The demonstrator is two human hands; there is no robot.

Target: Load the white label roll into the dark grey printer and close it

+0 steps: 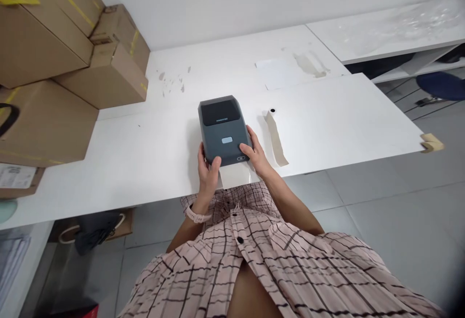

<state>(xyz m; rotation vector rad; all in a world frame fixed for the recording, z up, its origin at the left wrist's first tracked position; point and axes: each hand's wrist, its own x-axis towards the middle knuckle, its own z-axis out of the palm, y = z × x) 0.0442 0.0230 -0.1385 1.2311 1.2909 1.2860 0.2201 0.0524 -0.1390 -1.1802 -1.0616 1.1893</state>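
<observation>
- Steadying the dark grey-blue label printer (214, 141) between both hands, near the front edge of the white table (145, 163), is judged to be the step in hand.
- The printer's left side is clasped by the left hand (208, 177), with the thumb laid at the near left corner.
- The opposite side is clasped by the right hand (258, 157), with its thumb rested on the top face near the front right corner. Nothing else is held by either hand.
- Whether the printer is borne by the table or slightly raised cannot be told, as its underside is hidden.
- A pale blue button (227, 140) is left uncovered between the hands; a dark window (221, 112) is set at the far end of the top.
- A white paper strip (235, 177) is seen at the near edge of the printer; how it is attached is not shown.
- Right of the right hand, a small paper roll (272, 110) is laid on the table, partly unwound and touched by neither hand.
- For any next move, an even grip from both sides seems to be called for, with the printer held level and the strip uncreased.
</observation>
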